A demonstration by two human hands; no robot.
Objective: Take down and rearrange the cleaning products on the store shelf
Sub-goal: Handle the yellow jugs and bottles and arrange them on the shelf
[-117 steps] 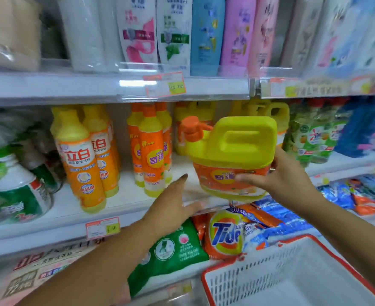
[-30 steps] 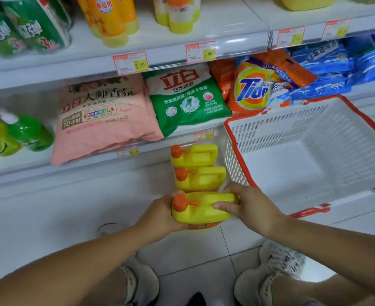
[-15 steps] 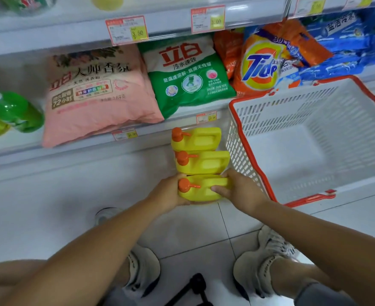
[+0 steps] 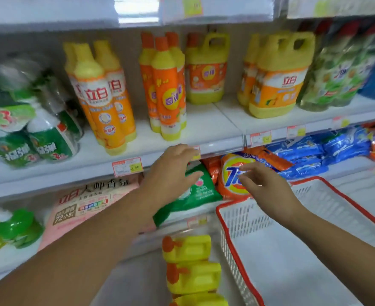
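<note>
Yellow jugs (image 4: 192,277), well below the fingers (image 4: 181,151)

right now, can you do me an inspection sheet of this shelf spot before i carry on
surface: white middle shelf, bare patch at its front, price tags along the edge
job's things: three yellow jugs in a row on the floor beside the basket; a matching jug upright on the shelf
clutter: white basket with red rim, nothing seen inside
hands: left hand and right hand both open, empty, raised before the shelf edge
cables: nothing seen
surroundings: orange bottles on the same shelf; Tide bag, green bag and pink bag on the shelf below
</note>
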